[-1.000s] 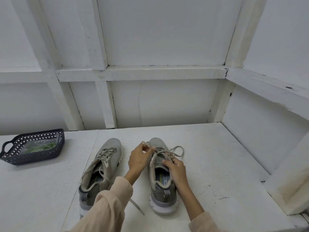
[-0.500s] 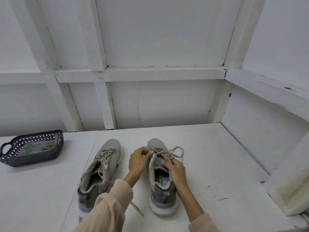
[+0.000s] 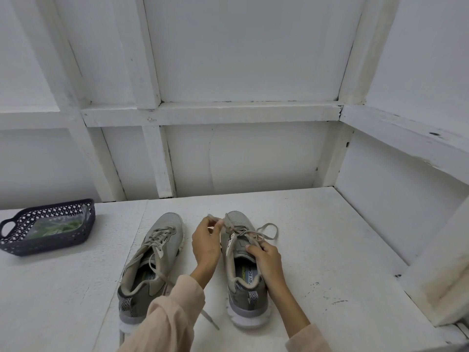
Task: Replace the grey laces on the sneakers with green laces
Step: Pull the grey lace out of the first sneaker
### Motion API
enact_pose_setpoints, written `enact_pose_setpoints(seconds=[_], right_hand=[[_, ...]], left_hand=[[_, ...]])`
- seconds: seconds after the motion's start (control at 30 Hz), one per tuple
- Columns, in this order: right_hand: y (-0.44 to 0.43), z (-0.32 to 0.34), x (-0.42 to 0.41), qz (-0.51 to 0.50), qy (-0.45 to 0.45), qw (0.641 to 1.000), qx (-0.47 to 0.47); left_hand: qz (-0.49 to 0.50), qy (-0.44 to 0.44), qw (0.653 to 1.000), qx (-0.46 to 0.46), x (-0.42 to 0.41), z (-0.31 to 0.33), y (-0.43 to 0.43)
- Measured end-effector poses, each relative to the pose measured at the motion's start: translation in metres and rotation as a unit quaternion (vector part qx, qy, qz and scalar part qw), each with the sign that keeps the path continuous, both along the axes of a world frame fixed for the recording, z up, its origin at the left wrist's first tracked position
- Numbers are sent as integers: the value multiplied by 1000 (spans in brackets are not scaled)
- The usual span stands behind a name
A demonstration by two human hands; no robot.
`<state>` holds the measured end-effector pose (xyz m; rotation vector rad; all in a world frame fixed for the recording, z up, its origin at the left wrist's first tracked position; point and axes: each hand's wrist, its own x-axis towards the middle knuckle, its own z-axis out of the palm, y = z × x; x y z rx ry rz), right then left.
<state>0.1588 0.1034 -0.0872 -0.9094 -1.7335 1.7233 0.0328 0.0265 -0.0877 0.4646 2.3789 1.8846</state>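
Head view — left hand [image 3: 206,243] pinches lace [image 3: 229,226] (grey).

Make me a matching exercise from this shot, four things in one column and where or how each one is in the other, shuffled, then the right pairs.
Things:
1. dark perforated plastic basket
2. left grey sneaker
3. left hand
4. right hand

States:
A. pinching a grey lace end above the toe of the right grey sneaker
B. untouched, laces in
C. far left on the white table, green inside
D. resting on the right sneaker's tongue

Pairs: 1-C, 2-B, 3-A, 4-D
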Motion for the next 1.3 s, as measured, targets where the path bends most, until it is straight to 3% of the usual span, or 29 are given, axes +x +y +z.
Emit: enact_pose_setpoints(seconds=[0.07, 0.2, 0.4, 0.53, 0.63, 0.77, 1.0, 1.1, 1.3], right_hand=[[0, 0, 0, -1, 1, 1000, -1], [0, -1, -1, 0, 1, 1000, 1], [0, 0, 0, 1, -1, 1000, -3], [0, -2, 0, 2, 2, 1000, 0], [1, -1, 1, 8, 5, 1000, 2], [10, -3, 1, 56, 14, 998, -9], [39, 12, -10, 51, 23, 998, 2], [44, 3, -18, 46, -36, 996, 66], [54, -5, -34, 40, -115, 975, 188]], left_hand=[[-11, -6, 1000, -7, 0, 0, 0], [-105, -51, 986, -120, -6, -8, 1], [-32, -32, 997, -60, -3, -1, -1], [-122, -54, 984, -119, -5, -6, -1], [-88, -48, 992, -82, -4, -5, -1], [0, -140, 990, 33, 0, 5, -2], [-63, -257, 963, 42, 8, 11, -3], [-78, -233, 969, 36, 21, 13, -3], [-150, -56, 986, -38, 44, 12, -8]])
